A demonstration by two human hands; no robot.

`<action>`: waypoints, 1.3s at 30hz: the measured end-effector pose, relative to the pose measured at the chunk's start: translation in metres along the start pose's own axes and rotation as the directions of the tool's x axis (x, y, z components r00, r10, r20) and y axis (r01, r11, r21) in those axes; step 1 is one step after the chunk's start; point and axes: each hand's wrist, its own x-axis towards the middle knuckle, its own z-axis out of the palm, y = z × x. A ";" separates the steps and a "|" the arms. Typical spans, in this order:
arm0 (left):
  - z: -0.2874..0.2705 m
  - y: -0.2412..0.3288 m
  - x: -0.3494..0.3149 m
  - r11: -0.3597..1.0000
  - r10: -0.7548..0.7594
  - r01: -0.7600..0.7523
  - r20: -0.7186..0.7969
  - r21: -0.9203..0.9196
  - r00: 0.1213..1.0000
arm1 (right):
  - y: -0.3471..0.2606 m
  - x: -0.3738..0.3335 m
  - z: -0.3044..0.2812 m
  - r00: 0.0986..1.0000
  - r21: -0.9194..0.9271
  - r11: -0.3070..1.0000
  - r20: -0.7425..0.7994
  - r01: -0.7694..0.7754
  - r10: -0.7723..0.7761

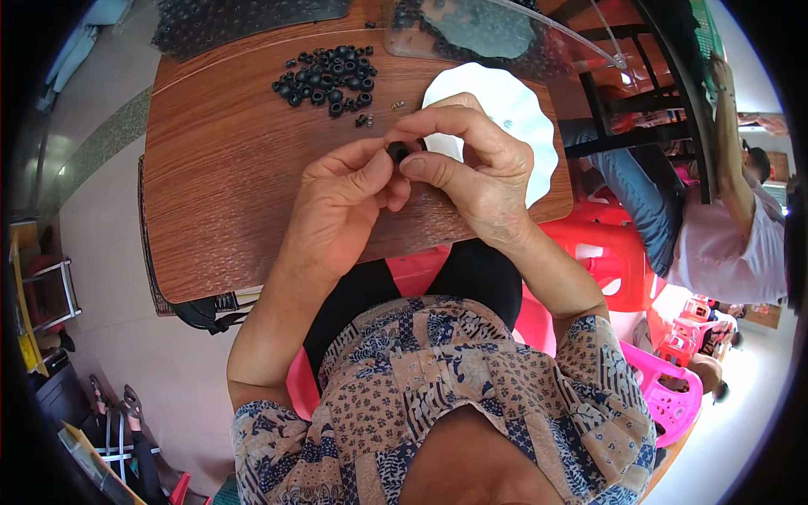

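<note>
Above the wooden table, my two hands meet at a small black round part point(397, 152) with a hollow in it. My left hand point(345, 194) pinches it between thumb and fingers. From the other side, my right hand point(480, 164) is closed with thumb and index finger together at the part; whether a smaller piece sits in that pinch I cannot make out. Beyond my left hand lies a loose pile of similar black parts point(337, 80). A white scalloped plate point(534, 126) stands partly behind my right hand, with a tiny shiny piece point(507, 124) on it.
The brown table point(219, 185) has rounded corners. A clear bin point(404, 44) and a dark tray of black parts point(236, 21) stand at its far edge. Tiny metallic bits point(397, 106) lie near the pile. At right are red plastic stools point(619, 252) and another person point(724, 244).
</note>
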 end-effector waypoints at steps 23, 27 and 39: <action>-0.024 0.012 -0.003 0.985 -0.065 0.075 -0.066 0.153 0.996 | 0.036 0.055 -0.022 0.974 -0.795 0.564 0.205 0.224 -0.098; -0.029 0.010 -0.001 0.995 -0.033 0.037 -0.048 0.088 0.998 | 0.046 0.063 -0.006 0.932 -0.851 0.446 0.352 0.278 0.090; -0.030 0.008 -0.001 0.999 0.014 -0.012 -0.050 0.048 0.999 | 0.048 0.059 -0.006 0.928 -0.887 0.309 0.370 0.343 0.031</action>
